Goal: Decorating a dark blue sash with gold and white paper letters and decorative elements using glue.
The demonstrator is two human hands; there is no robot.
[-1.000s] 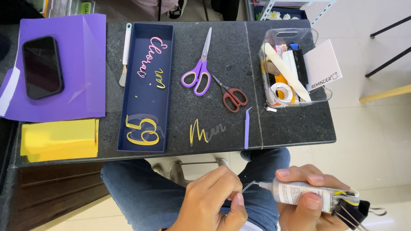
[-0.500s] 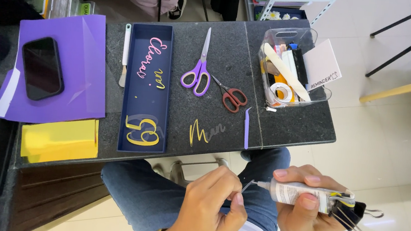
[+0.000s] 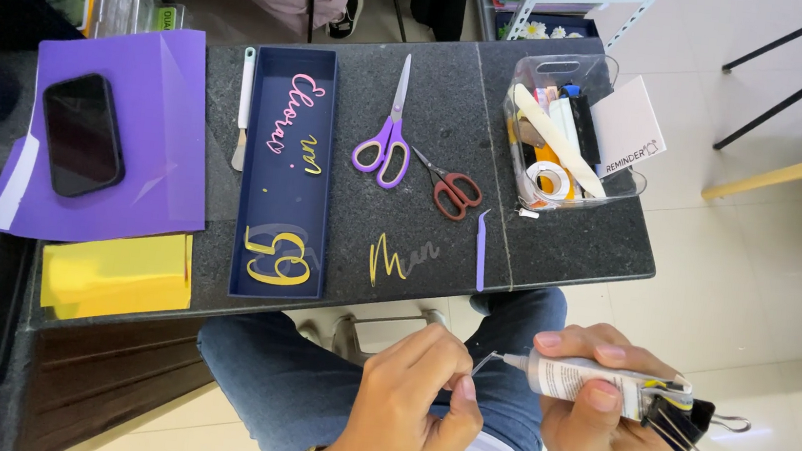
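My right hand (image 3: 589,410) grips a white glue tube (image 3: 592,381) whose rolled end is clamped by black binder clips (image 3: 686,425). Its nozzle points left at a small thin paper cut-out (image 3: 481,363) pinched in the fingertips of my left hand (image 3: 413,408). Both hands are over my lap, below the dark table's front edge (image 3: 563,275). On the table lie a navy shallow box (image 3: 287,170) with pink and yellow paper lettering stuck in it, and loose yellow and grey cut-out letters (image 3: 400,257).
Purple-handled scissors (image 3: 385,136) and small red scissors (image 3: 449,189) lie mid-table. A clear bin (image 3: 567,134) of tools and tape stands at the right. A phone (image 3: 83,134) rests on purple paper (image 3: 156,123), above yellow sheets (image 3: 117,275). Another person's legs show beyond the table.
The glue tube and my right hand have shifted slightly left, bringing the nozzle closer to the piece in my left fingers. Nothing on the table moved.
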